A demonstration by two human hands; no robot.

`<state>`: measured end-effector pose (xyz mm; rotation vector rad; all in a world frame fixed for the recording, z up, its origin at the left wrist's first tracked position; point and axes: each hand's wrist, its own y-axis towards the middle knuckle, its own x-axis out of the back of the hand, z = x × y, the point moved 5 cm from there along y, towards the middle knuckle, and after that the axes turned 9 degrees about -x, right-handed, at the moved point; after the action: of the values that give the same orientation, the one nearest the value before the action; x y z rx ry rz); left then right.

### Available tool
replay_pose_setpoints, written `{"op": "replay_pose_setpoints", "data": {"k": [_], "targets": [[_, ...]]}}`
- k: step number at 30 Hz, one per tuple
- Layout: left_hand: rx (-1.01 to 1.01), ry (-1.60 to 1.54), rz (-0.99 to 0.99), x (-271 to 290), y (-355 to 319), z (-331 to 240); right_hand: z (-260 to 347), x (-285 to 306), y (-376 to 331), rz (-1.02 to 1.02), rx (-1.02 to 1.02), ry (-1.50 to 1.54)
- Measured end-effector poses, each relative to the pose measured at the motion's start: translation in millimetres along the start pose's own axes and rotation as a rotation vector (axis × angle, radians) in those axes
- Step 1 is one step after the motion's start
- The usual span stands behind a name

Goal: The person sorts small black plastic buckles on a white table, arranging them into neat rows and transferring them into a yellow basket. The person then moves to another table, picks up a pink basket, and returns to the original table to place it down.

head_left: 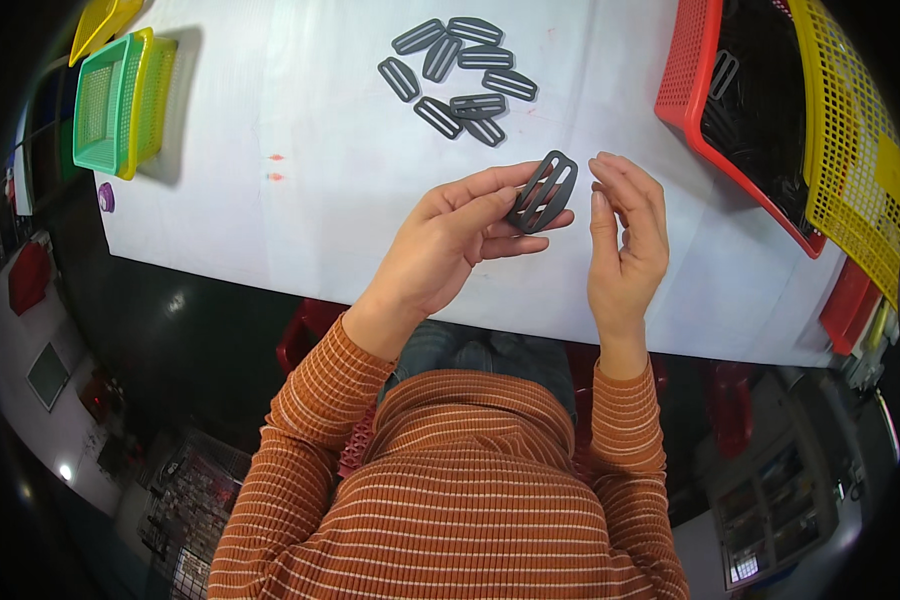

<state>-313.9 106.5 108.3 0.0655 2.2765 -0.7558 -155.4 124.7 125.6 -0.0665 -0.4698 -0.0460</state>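
Between the thumb and fingers of my left hand [452,222] is a black slide buckle [553,205], a flat oblong piece with slots, tilted upright above the white table. My right hand [630,215] is just right of it, apart from the buckle, its fingers loosely curved and the thumb separate from them; nothing shows in it. Beyond my hands lies a loose group of several similar black buckles [485,57], some overlapping. One of them, a buckle [437,117] at the near left of the group, lies flat on the table.
On the right a red basket [698,125] holds black pieces in dark plastic, with a yellow basket [850,130] against its far side. Nested green and yellow baskets [110,105] stand at the left edge, near a small purple object [106,197]. The white table [270,230] ends close to my body.
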Motion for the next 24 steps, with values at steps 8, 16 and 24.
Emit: {"op": "replay_pose_setpoints", "data": {"k": [8,16,24], "targets": [[-0.056,0.201,-0.1,-6,-11,18,-4,10,3,0.175,0.099,-0.05],[-0.16,0.074,-0.095,-20,-1,27,-12,13,-5,0.418,-0.541,0.3],[-0.182,-0.034,-0.09,-29,12,33,-11,25,12,0.461,-0.517,0.239]]}}
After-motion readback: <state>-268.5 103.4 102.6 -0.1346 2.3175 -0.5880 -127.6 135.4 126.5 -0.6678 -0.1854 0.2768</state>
